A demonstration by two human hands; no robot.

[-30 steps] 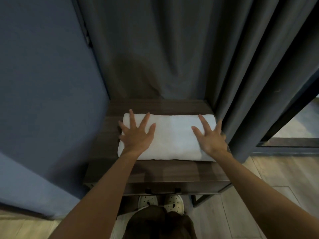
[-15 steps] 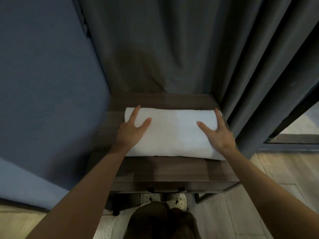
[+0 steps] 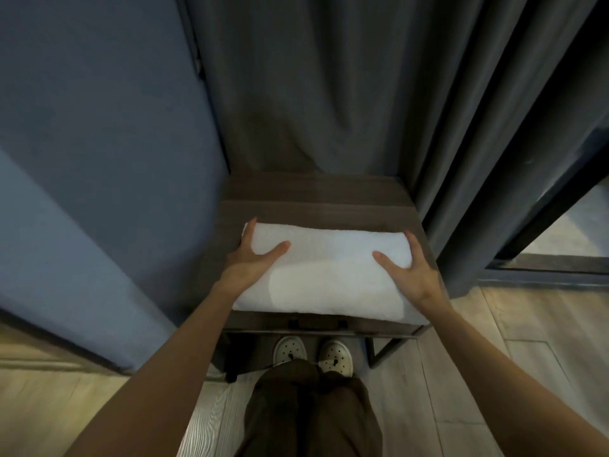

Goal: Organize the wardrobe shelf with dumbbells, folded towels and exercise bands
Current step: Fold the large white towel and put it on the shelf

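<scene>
Head view, single frame. A white folded towel [image 3: 329, 275] lay lengthwise across a dark wood-grain shelf [image 3: 316, 199], covering most of its width and reaching the front edge; at the near right corner the towel slightly overhung the edge. A bare strip of shelf remained behind the towel.

Left hand [image 3: 252, 262] was at the towel's left end: thumb on the top face, fingers running along the end face, palm against the near left part. Right hand [image 3: 410, 267] mirrored this at the right end, thumb on top, fingers along the side. Both hands were clasped around the towel ends. Whether the towel rested fully on the shelf or was slightly raised could not be told.

Surface: shelf top was brown laminate with horizontal grain, a lighter band across the middle. A dark metal frame [image 3: 382, 349] showed under the front edge, with a leg angled at the right.

Room: grey curtain [image 3: 329, 94] hung in folds behind the shelf and along its right side, touching the back edge. A blue panel [image 3: 99, 159] stood against the left side. Floor [image 3: 527, 357] was pale wood-look planks. To the far right, a dark-framed opening [image 3: 543, 258] was partly visible. Two white perforated shoes [image 3: 311, 352] and dark trousers [image 3: 313, 407] showed below the shelf front. Lighting was dim.
</scene>
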